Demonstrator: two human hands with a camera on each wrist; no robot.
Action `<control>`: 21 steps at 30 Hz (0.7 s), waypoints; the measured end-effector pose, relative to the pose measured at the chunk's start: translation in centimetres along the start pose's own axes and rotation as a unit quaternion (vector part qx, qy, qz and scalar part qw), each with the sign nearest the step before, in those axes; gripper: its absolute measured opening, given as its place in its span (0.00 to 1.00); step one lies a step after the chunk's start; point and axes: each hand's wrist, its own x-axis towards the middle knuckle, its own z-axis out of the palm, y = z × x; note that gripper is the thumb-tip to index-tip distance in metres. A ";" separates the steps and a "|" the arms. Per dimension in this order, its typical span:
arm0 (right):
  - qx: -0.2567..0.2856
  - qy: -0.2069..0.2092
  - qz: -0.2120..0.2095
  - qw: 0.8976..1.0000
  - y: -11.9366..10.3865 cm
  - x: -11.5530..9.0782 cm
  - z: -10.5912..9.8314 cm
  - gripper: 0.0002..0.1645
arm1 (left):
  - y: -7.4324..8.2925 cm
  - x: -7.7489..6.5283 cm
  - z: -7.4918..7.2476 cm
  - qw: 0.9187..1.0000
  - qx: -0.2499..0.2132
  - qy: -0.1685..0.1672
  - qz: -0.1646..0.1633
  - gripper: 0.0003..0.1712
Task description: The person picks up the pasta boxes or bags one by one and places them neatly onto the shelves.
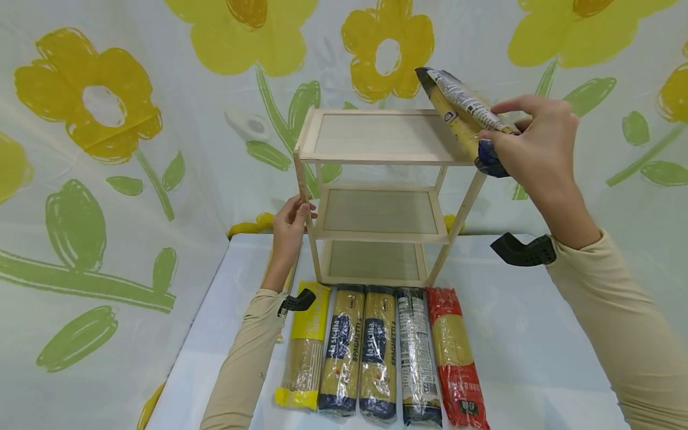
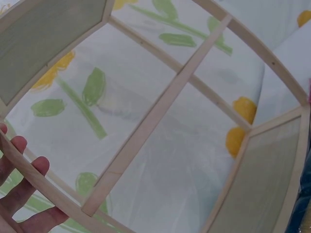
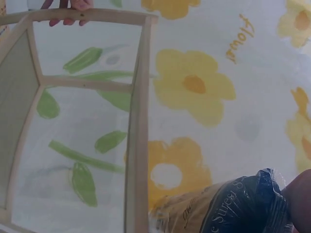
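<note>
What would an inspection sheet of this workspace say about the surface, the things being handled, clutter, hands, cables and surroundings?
Surface: white tabletop, seen in part.
Job's things: three-tier wooden rack, standing; pasta pack, held tilted at the top tier's right end, contact unclear; five pasta packs, lying in a row before the rack.
Clutter: slim pale object, mostly hidden by the left forearm, identity unclear.
Grippers: bare hands; left hand holds the rack's left upright, right hand grips the tilted pack.
Cables: nothing seen.
Surroundings: white backdrop with yellow flowers and green leaves.
</note>
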 end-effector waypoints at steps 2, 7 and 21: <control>-0.016 -0.003 -0.003 1.000 -0.1 0.0 0.6 0.23 | 0.1 0.0 0.1 1.000 -0.001 0.000 0.001 0.17; -0.090 -0.021 -0.042 0.995 -0.6 -0.2 1.7 0.23 | -0.1 0.0 0.0 1.000 0.014 -0.001 0.001 0.18; -0.294 -0.134 -0.112 0.940 -2.6 -0.5 3.1 0.20 | -3.6 0.8 0.2 0.999 0.018 0.022 0.025 0.21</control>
